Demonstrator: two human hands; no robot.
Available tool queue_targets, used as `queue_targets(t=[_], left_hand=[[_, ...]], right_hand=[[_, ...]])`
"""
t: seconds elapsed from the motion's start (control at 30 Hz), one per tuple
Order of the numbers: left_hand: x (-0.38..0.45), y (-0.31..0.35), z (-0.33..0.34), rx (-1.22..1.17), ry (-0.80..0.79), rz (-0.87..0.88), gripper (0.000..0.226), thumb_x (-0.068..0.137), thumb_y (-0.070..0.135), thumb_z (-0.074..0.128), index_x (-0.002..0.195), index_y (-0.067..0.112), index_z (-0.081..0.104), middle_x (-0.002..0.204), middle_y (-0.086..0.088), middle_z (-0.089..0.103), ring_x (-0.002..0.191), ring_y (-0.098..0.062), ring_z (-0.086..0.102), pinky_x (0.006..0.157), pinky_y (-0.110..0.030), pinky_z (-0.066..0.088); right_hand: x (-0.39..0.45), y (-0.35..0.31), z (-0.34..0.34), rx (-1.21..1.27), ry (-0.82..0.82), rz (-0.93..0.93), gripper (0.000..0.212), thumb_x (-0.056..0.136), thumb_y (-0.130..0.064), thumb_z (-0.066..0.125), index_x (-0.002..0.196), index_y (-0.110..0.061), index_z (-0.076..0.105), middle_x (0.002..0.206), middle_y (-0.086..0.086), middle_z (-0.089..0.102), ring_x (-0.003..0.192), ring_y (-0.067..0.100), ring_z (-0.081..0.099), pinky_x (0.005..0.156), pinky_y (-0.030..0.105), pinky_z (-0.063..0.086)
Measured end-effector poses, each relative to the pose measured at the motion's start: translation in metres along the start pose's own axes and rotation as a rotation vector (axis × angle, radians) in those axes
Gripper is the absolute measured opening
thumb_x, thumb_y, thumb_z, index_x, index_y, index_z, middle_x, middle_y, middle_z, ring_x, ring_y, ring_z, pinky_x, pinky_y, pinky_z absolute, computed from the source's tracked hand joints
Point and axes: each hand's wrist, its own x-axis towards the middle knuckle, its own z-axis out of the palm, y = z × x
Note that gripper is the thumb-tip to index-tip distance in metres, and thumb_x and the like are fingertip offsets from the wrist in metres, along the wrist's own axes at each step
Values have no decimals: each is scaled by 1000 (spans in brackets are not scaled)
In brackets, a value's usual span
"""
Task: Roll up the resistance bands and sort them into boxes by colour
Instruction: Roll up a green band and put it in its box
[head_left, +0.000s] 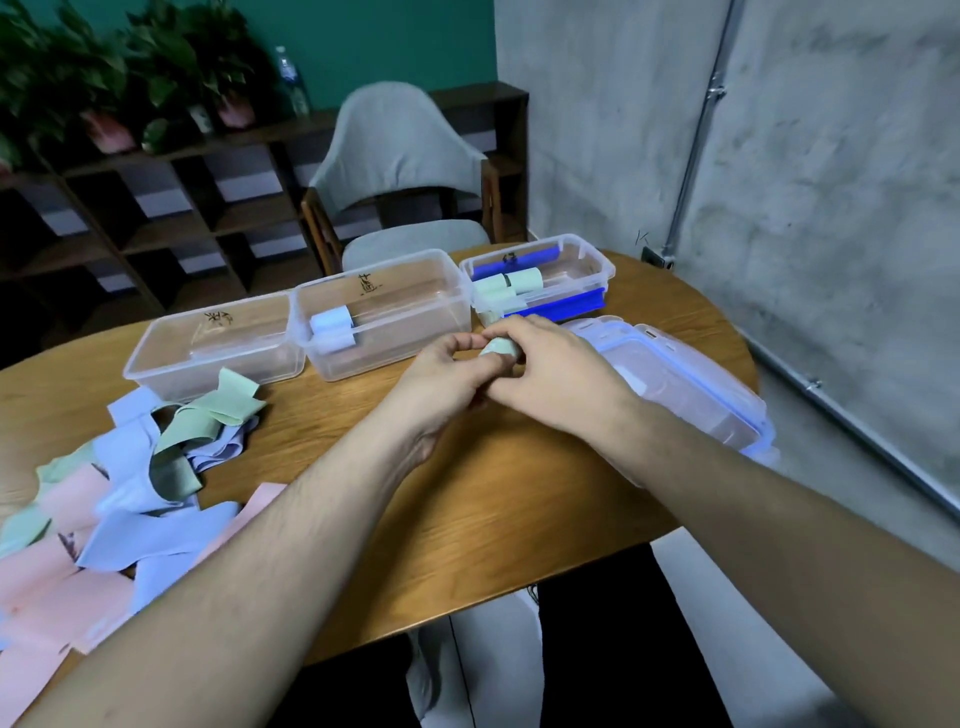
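Round wooden table (467, 493) in a room with a bare concrete wall on the right, a dark shelf with potted plants behind.

Nearest, at the left edge: a loose heap of unrolled bands (104, 493), pink, lilac-blue and pale green tangled together, too overlapped to count. Probably dumped there as the waiting stock, within easy reach of the left arm.

Mid-table, both hands together over the wood. Left hand (447, 384) and right hand (550, 374) curled round one small green roll (500, 347), fingertips pinching it from either side. Held tight like that, most likely, so the coil does not spring open. Rolling looks all but finished; no loose tail showing.

Just right of the hands: clear lids with blue clips (691, 384), stacked and set aside so the boxes stay open. Count unclear.

Beyond, three clear boxes in a row, each marked with a handwritten label, presumably one per colour. Left box (156, 358): nothing rolled visible inside. Middle box (332, 364): two lilac-blue rolls (332, 328) against its near-left corner. Right box (602, 270), with blue clips: about three green rolls (511, 286) packed at its left end. Green roll in hand just short of that box, so likely bound there.

Farthest: one grey chair (395, 156) pushed up to the table.
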Motion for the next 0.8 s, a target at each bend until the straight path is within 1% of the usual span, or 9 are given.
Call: queue_targets(t=[0.07,0.13,0.23,0.3,0.4,0.47,0.53,0.63,0.8], left_hand=[[14,5,4,-17,1,4,32,85,10,73,115,7,62,78,0,72,71,-12,64,73,-33,56],[26,10,9,-27,-4,3,40,81,11,74,119,2,63,89,-8,71,83,-19,63,86,-43,54],[47,18,16,-50,-14,-15,28,86,7,71,113,0,65,92,-10,68,88,-22,61,92,-42,52],[64,22,20,-51,-35,-20,28,88,3,68,115,-1,64,95,-12,68,89,-22,64,93,-40,53],[92,30,24,-6,-74,3,28,88,2,66,116,-1,64,94,-11,69,86,-21,65,90,-38,54],[109,38,27,12,-78,12,20,88,2,66,107,7,66,93,-10,69,86,-21,64,89,-40,54],[131,41,31,48,-39,6,24,84,6,71,105,15,64,99,-11,71,87,-22,65,88,-41,55],[163,41,36,114,-18,6,33,79,12,75,109,18,63,108,-14,72,85,-20,69,71,-33,59],[205,49,48,257,-10,52,39,84,14,72,120,17,58,86,-2,65,63,-10,58,49,-18,46]], right_hand=[[14,6,-4,14,15,3,54,74,-34,74,125,-31,59,121,-7,55,113,12,53,97,31,45],[26,12,-10,-3,31,4,59,74,-33,74,130,-30,57,127,-6,54,117,13,52,98,29,44],[46,22,-17,-57,38,19,64,76,-32,72,137,-30,52,134,-4,53,119,15,52,92,27,43],[60,30,-21,-76,43,31,62,77,-31,71,136,-30,52,132,-3,53,118,16,52,89,26,42],[83,41,-27,-93,56,40,60,76,-30,72,133,-29,54,126,-2,54,115,16,53,89,26,43],[97,50,-30,-82,67,63,60,75,-31,73,132,-30,56,124,-4,56,115,15,53,90,27,43],[112,61,-33,-92,72,90,56,74,-35,72,128,-34,57,120,-8,59,114,13,53,90,29,45],[131,75,-36,-132,52,117,54,73,-40,70,125,-39,58,117,-8,62,114,14,55,94,36,49],[161,93,-45,-263,22,145,50,76,-46,70,124,-35,60,116,-1,66,107,21,61,83,32,48]])
